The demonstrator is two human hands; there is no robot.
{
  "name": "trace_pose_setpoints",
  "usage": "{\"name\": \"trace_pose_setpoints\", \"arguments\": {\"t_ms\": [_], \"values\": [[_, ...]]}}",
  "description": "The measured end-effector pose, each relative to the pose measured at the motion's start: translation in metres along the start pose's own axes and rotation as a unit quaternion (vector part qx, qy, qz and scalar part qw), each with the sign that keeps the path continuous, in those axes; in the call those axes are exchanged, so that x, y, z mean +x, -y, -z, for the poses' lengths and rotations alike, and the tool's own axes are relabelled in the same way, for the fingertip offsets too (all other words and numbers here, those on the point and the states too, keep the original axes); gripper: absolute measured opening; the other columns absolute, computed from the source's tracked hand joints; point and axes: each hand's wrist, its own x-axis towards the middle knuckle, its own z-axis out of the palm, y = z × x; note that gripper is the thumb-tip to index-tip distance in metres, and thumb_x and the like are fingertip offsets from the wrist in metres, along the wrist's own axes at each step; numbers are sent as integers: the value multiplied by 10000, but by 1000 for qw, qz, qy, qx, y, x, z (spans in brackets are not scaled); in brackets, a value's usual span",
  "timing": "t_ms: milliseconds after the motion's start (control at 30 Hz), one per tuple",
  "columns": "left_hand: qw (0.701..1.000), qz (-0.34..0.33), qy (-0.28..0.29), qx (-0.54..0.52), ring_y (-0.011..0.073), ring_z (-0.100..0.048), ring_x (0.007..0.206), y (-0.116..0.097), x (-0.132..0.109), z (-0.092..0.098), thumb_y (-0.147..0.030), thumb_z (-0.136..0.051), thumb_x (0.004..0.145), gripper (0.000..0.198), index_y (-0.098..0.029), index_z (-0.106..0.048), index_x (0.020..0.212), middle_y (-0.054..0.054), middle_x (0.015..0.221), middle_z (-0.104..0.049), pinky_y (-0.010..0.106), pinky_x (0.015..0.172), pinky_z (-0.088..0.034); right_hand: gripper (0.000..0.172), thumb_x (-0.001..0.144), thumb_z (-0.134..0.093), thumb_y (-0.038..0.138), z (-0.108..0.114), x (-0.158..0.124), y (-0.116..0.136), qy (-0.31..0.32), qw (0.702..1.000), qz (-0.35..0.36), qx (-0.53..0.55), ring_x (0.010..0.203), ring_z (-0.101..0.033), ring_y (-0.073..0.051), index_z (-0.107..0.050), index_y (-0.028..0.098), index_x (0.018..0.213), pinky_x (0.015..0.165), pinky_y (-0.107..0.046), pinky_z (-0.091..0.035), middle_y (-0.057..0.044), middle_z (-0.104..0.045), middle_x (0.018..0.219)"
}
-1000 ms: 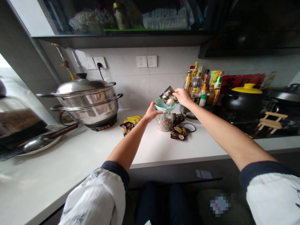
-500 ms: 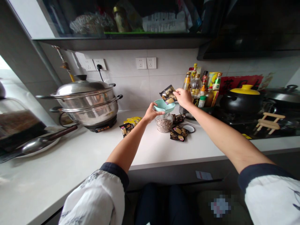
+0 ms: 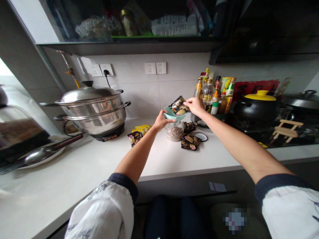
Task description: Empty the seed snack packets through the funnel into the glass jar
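My left hand [image 3: 163, 120] grips the rim of a mint-green funnel [image 3: 178, 117], which sits over the mouth of a clear jar [image 3: 174, 133] holding small, pale brown-and-white pieces. In my right hand [image 3: 195, 105] is a black-and-gold snack packet [image 3: 178, 105], pinched at its upper right corner. The packet tilts down to the left, its lower end inside the funnel. Whatever comes out of it cannot be seen. Close to the jar's right side lie more black packets [image 3: 190, 142] and a round lid [image 3: 200, 136].
Black and yellow packets [image 3: 141, 128] lie left of the jar. A steel steamer pot [image 3: 96, 111] stands further left, beside a ladle [image 3: 37, 154] on a plate. Sauce bottles [image 3: 215, 94] crowd the back right. Beyond them are a black pot [image 3: 259, 105] and a small wooden stool [image 3: 286, 131].
My right hand has lowered the packet slightly, so its lower end sits deeper in the funnel. My left hand keeps its hold on the funnel.
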Motion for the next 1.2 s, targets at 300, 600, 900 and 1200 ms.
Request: {"name": "trace_pose_setpoints", "arguments": {"t_ms": [300,600,900,1200], "values": [[1000,12,-6,0,99,-556,629,1,-1,0,-300,-893,381,761,-212,-395,950,-54,710,-557,216,597,-441,200,808,-581,334,1,-1,3,19,999,9,-25,740,-618,-181,-730,201,789,672,-277,-423,-42,-717,792],[1000,18,-15,4,89,-533,600,-1,-3,-1,-288,-891,361,767,-215,-403,949,-75,671,-527,199,573,-418,171,802,-591,307,2,-4,2,28,998,26,-46,768,-618,-192,-722,204,769,705,-288,-412,-57,-713,832],[1000,23,-9,9,78,-507,602,-1,-2,-1,-300,-893,362,759,-216,-404,936,-71,688,-511,188,563,-402,225,828,-542,323,4,0,-1,-20,1000,0,21,732,-600,-178,-706,170,818,663,-271,-412,-54,-704,807],[1000,22,-4,-5,87,-532,617,-2,-7,-3,-317,-888,377,770,-216,-384,949,-63,706,-536,210,590,-437,131,754,-626,283,-2,-5,-12,22,998,-25,53,730,-609,-169,-676,168,718,687,-272,-433,-43,-691,760]]}}
